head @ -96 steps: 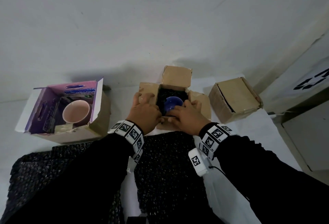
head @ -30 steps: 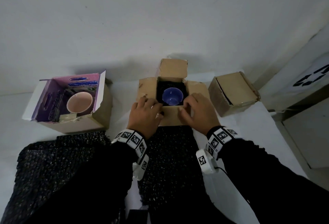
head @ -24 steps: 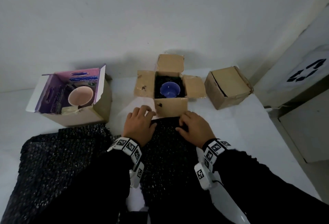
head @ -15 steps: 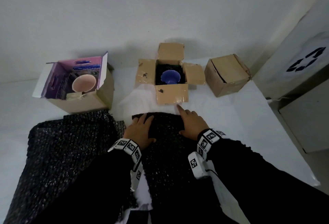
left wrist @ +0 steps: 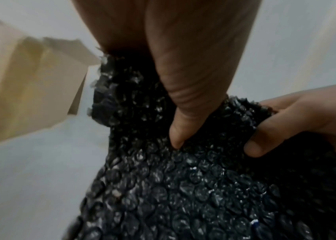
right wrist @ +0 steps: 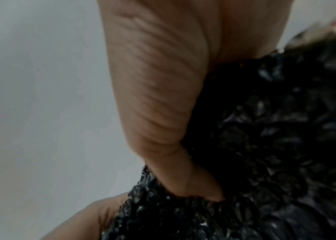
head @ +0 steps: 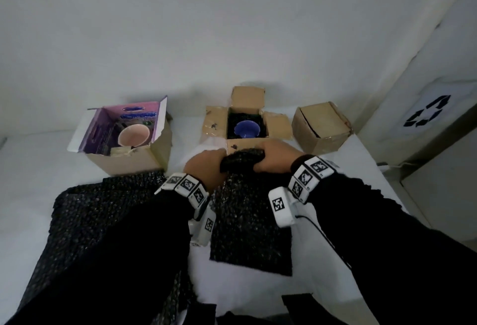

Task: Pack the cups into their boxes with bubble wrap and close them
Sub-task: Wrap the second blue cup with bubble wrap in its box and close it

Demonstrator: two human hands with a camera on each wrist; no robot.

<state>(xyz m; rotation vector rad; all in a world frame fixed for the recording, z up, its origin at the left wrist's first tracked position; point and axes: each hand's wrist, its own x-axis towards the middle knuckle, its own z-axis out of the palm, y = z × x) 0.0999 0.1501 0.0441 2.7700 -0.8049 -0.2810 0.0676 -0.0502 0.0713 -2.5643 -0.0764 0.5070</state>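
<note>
Black bubble wrap sheet [head: 249, 211] hangs bunched at its top edge, gripped by my left hand [head: 206, 167] and right hand [head: 275, 158], thumbs dug in on the wrist views. At twelve o'clock from them sits the open cardboard box [head: 218, 124] with the blue cup [head: 246, 128]; its near wall is hidden behind my knuckles. At ten o'clock, the pink cup [head: 134, 135] in the purple-lined box [head: 129, 162]. The wrist views are blurred.

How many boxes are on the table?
3. The purple-lined box with a pink cup is on the left, the open brown box with a blue cup is in the middle, and the closed brown box is on the right.
</note>
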